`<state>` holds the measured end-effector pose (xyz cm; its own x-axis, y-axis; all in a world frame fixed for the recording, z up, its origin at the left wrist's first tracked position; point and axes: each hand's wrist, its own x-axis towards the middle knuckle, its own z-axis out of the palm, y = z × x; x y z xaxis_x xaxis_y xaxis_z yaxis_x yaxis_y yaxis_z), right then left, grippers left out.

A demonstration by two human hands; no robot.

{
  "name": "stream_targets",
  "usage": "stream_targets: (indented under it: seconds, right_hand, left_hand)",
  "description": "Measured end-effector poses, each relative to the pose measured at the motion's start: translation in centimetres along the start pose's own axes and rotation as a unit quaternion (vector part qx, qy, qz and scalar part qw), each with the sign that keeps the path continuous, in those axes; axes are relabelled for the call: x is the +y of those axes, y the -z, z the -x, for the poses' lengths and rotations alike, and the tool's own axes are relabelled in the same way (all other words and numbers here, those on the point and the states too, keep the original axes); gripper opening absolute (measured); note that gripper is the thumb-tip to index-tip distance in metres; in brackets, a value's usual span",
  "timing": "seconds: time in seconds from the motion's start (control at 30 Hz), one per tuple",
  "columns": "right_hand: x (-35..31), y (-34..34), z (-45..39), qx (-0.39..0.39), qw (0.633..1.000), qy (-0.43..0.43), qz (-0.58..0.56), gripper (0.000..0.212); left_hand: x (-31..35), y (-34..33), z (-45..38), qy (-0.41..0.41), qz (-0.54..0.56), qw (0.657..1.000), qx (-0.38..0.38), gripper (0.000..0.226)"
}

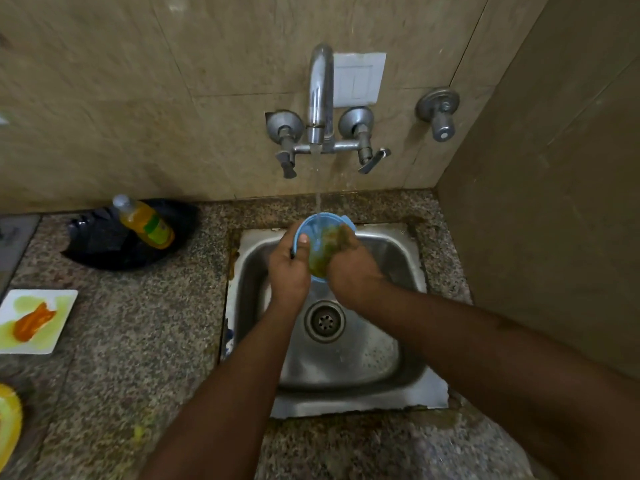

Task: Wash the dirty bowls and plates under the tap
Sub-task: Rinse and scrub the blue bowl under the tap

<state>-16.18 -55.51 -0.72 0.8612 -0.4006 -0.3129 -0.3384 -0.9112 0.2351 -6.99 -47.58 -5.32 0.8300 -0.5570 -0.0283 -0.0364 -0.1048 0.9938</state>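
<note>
A small blue bowl (317, 225), smeared inside with green-brown residue, is held tilted over the steel sink (388, 341). Water runs from the chrome tap (320, 95) straight into it. My left hand (289, 271) grips the bowl's left rim, thumb over the edge. My right hand (353, 271) holds the right side, its fingers reaching inside onto the residue. A white square plate (34, 320) with orange and green smears lies on the counter at the far left. The edge of a yellow dish (8, 424) shows at the lower left.
A yellow liquid bottle (145, 223) lies on a black plastic bag (104, 244) at the back of the granite counter (138, 341). The drain (325, 321) sits mid-sink. A wall valve (440, 112) and a tiled side wall stand to the right.
</note>
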Motion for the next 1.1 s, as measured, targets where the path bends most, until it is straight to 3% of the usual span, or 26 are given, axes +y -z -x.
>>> stream_targets:
  seconds: [0.03, 0.1, 0.17, 0.23, 0.27, 0.37, 0.4, 0.47, 0.6, 0.73, 0.83, 0.9, 1.03, 1.1]
  right_hand:
    - [-0.4, -0.5, -0.3, 0.001, 1.000, -0.015, 0.018, 0.068]
    - [-1.2, -1.3, -0.4, 0.017, 0.997, -0.044, -0.055, 0.077]
    - [-2.1, -1.6, 0.1, 0.017, 0.973, -0.048, -0.226, 0.055]
    - [-3.0, -1.3, 0.5, -0.002, 0.944, -0.030, -0.328, 0.026]
    - [-3.2, -1.4, 0.3, 0.008, 0.936, -0.021, -0.350, 0.026]
    - [-3.4, -1.5, -0.4, 0.052, 0.933, 0.016, -0.356, 0.056]
    - [-3.2, -1.8, -0.8, 0.056, 0.931, 0.022, -0.361, 0.052]
    - [-3.0, -1.9, -1.2, 0.029, 0.939, 0.016, -0.343, 0.039]
    - [-4.5, -1.3, 1.2, 0.027, 0.930, -0.013, -0.367, 0.041]
    - [-3.8, -2.2, 1.0, 0.108, 0.965, -0.037, -0.235, 0.060]
    - [-2.8, -3.4, -1.6, 0.039, 0.994, -0.064, -0.083, 0.068]
    - [-2.7, -3.9, -1.5, 0.025, 0.995, -0.066, -0.073, 0.069]
    - [-1.7, -5.9, 0.0, 0.137, 0.980, 0.060, -0.134, 0.038]
    - [-0.5, -6.0, -0.4, 0.104, 0.989, 0.061, -0.088, 0.043]
  left_hand:
    - [0.6, -0.3, 0.0, -0.019, -0.018, 1.000, 0.008, 0.030]
    - [0.7, -0.4, -0.4, -0.027, -0.041, 0.998, 0.040, 0.036]
    - [0.2, 0.3, -0.6, -0.011, -0.041, 0.996, 0.080, 0.035]
    - [-0.2, 0.9, 0.0, -0.022, -0.069, 0.993, 0.097, 0.035]
    - [-0.6, 1.0, 0.3, -0.031, -0.078, 0.992, 0.096, 0.036]
    - [-0.6, 0.8, 1.3, -0.023, -0.083, 0.991, 0.100, 0.037]
    - [-0.7, 0.9, 1.2, -0.022, -0.086, 0.991, 0.100, 0.039]
    - [-0.6, 1.2, 0.7, -0.033, -0.111, 0.989, 0.096, 0.041]
    - [-0.2, 1.9, 0.2, -0.032, -0.095, 0.987, 0.125, 0.031]
    - [-0.7, 1.9, 1.9, -0.022, -0.104, 0.990, 0.093, 0.034]
    - [-0.2, 1.2, 1.7, 0.000, -0.112, 0.991, 0.078, 0.039]
    - [0.1, 1.2, 0.6, 0.002, -0.121, 0.990, 0.077, 0.047]
    - [0.4, 2.6, -0.6, -0.016, -0.140, 0.985, 0.095, 0.060]
    - [0.5, 2.4, 0.1, -0.014, -0.144, 0.988, 0.052, 0.063]
